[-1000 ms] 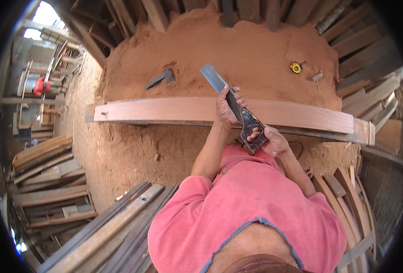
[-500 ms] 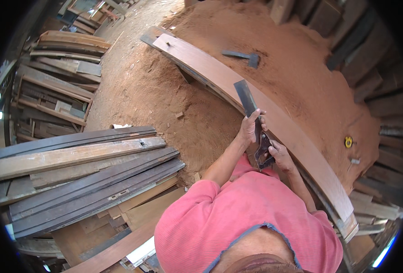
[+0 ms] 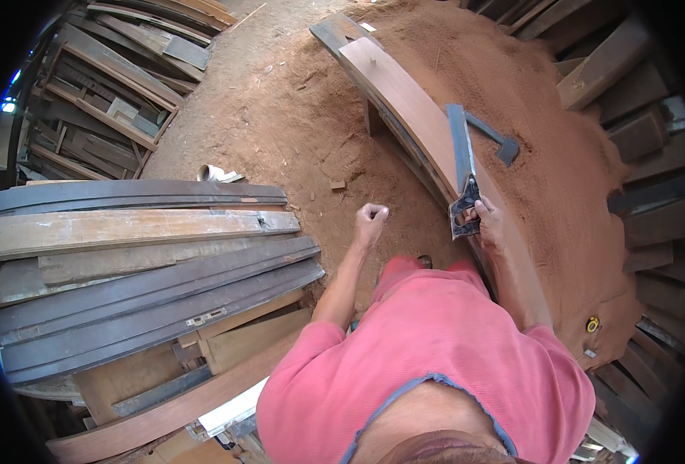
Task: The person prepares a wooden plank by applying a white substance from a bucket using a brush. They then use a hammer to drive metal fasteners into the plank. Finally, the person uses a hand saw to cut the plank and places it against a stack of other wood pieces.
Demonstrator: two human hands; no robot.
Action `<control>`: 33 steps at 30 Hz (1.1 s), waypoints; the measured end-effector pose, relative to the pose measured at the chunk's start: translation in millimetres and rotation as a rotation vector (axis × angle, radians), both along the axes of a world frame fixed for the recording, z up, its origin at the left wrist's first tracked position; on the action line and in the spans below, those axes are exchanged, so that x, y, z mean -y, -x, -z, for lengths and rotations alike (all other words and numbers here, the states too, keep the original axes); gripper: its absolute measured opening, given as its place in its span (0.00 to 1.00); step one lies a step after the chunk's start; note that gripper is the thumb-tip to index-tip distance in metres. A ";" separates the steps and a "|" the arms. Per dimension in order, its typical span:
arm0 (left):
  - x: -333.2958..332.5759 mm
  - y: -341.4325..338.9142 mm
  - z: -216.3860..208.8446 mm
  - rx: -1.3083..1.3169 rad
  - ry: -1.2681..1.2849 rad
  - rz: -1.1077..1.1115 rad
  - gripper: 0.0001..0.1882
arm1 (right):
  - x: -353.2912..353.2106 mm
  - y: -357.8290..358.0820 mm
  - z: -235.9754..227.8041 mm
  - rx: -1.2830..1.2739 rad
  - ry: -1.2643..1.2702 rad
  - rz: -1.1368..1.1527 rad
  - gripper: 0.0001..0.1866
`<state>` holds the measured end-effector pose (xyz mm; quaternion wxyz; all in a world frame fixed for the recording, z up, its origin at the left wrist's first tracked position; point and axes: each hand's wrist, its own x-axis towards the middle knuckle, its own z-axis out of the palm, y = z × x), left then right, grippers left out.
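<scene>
The right hand (image 3: 488, 224) has its fingers clamped on a hand plane (image 3: 461, 174) resting on the long plank (image 3: 412, 116); the left hand (image 3: 371, 220) hangs fisted, empty. Planing looks paused; resuming needs both hands.

No packages, signs or screens anywhere here. The nearest thing to a label is a small white tag (image 3: 368, 26) lying flat on the dark plank end at the top, too small to make out.

I see a woodworking yard: stacked grey weathered planks (image 3: 141, 255), reddish sawdust ground (image 3: 574, 193), a long curved brown board (image 3: 412, 108).
</scene>
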<state>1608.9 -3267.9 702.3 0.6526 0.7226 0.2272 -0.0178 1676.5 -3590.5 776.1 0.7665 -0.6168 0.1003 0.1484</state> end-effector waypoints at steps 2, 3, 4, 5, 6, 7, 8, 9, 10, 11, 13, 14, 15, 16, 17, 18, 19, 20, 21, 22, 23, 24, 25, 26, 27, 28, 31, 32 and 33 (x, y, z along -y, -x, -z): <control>-22.6 4.9 3.8 -0.149 0.008 -0.022 0.12 | -10.8 -26.0 7.0 -0.052 -0.035 -0.001 0.16; -31.4 4.5 5.1 -0.225 0.013 -0.033 0.13 | -19.2 -37.8 3.8 -0.073 -0.044 -0.002 0.15; -34.2 -2.5 -4.2 -0.277 -0.053 0.012 0.17 | -26.0 -49.4 4.1 -0.094 -0.052 0.006 0.14; -34.7 -14.7 -13.4 -0.170 -0.213 0.036 0.18 | -32.0 -63.5 10.7 -0.085 -0.053 0.004 0.14; -31.0 -28.6 -24.6 -0.062 -0.369 0.063 0.21 | -36.9 -78.2 20.1 -0.078 -0.053 0.005 0.14; -27.6 -40.4 -32.8 0.039 -0.524 0.087 0.25 | -44.1 -91.5 26.2 -0.078 -0.052 0.002 0.14; -25.4 -56.3 -39.9 0.073 -0.606 0.146 0.28 | -51.5 -105.0 32.4 -0.076 -0.054 0.014 0.14; -24.1 -76.3 -45.8 0.107 -0.687 0.207 0.31 | -63.1 -119.1 33.1 -0.074 -0.055 0.026 0.13; -23.7 -98.7 -49.6 0.144 -0.771 0.264 0.36 | -75.4 -136.0 34.1 -0.070 -0.060 0.035 0.13; -23.0 -123.9 -50.5 0.176 -0.832 0.343 0.38 | -86.3 -154.2 35.0 -0.059 -0.072 0.049 0.13; -20.6 -177.2 -47.7 0.233 -0.951 0.510 0.43 | -104.5 -190.6 41.1 -0.046 -0.097 0.081 0.12; -19.6 -203.9 -45.4 0.252 -0.963 0.558 0.43 | -110.7 -210.2 47.3 -0.026 -0.088 0.085 0.12; -20.9 -231.7 -43.2 0.269 -0.976 0.619 0.43 | -117.7 -229.4 54.4 -0.011 -0.084 0.098 0.12; -26.9 -266.2 -45.0 0.296 -0.992 0.679 0.43 | -129.7 -254.0 56.1 0.013 -0.080 0.115 0.12; -34.6 -308.1 -46.7 0.314 -1.026 0.726 0.43 | -140.1 -285.2 57.4 0.048 -0.079 0.122 0.13; -40.5 -336.9 -45.3 0.299 -1.035 0.774 0.43 | -150.4 -304.8 52.9 0.050 -0.063 0.114 0.14; -41.8 -366.4 -42.9 0.305 -1.048 0.807 0.43 | -154.5 -323.8 48.1 0.073 -0.043 0.101 0.15; -47.7 -383.3 -20.0 0.326 -1.017 0.838 0.44 | -156.0 -327.0 50.1 0.023 -0.029 0.100 0.17; -49.1 -420.0 -12.2 0.348 -1.052 0.854 0.44 | -156.3 -349.7 50.4 0.028 -0.029 0.116 0.17; -52.9 -438.7 -3.7 0.343 -1.071 0.876 0.44 | -160.5 -356.6 49.7 0.005 -0.026 0.123 0.18; -56.4 -454.3 4.8 0.337 -1.090 0.900 0.43 | -163.8 -361.4 48.7 -0.020 -0.023 0.131 0.19; -63.0 -472.6 7.8 0.262 -1.076 0.905 0.43 | -168.4 -370.1 40.9 -0.026 -0.046 0.142 0.14; -69.9 -477.4 10.4 0.278 -1.111 0.903 0.43 | -168.4 -375.7 41.1 -0.020 -0.036 0.141 0.15; -77.0 -478.3 12.6 0.295 -1.145 0.902 0.44 | -167.8 -379.2 42.7 -0.014 -0.026 0.140 0.15; -85.6 -477.6 11.0 0.315 -1.187 0.889 0.44 | -171.2 -383.9 40.0 0.000 -0.020 0.132 0.16; -91.4 -469.7 9.8 0.344 -1.184 0.874 0.45 | -173.9 -387.6 37.7 -0.001 -0.002 0.147 0.17; -112.6 -452.1 -7.3 0.233 -1.164 0.834 0.46 | -187.8 -391.1 33.8 -0.008 0.033 0.176 0.19; -119.0 -451.9 -12.8 0.209 -1.158 0.854 0.47 | -190.6 -390.1 38.3 -0.016 0.036 0.187 0.20; -122.9 -455.0 -16.4 0.231 -1.162 0.865 0.45 | -192.4 -390.1 41.8 -0.020 0.041 0.206 0.21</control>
